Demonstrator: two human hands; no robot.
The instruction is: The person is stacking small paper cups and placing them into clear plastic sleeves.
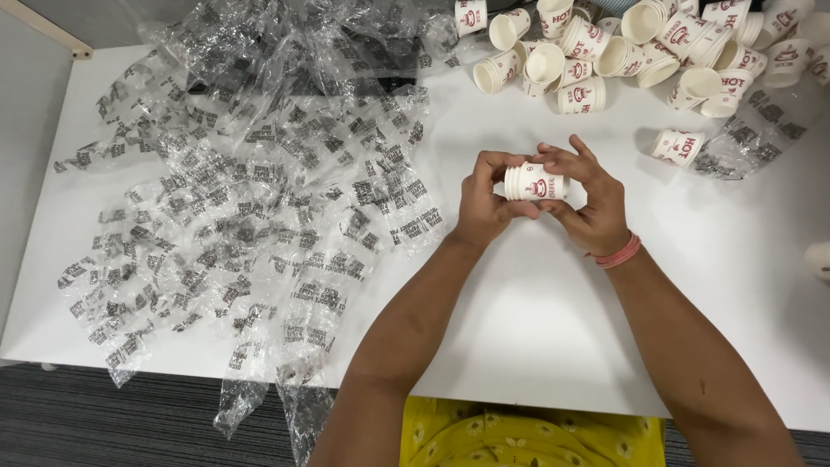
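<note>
Above a white surface [536, 329] strewn with plastic wrappers [251, 199], a small paper cup [536, 183] lay sideways between both hands, left grip [486, 207] and right grip [588, 203] closed around its ends.

Bare forearms, a pink band [619, 252] on the right wrist, yellow flowered clothing [527, 441]

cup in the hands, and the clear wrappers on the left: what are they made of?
Cup: looks like paper, matt white with red print and a rolled rim like the loose cups behind it; any lining can't be told. Wrappers: thin clear plastic film, glossy, crinkled, with dark print, the white table showing through. Left hand and right hand hold the cup.
</note>
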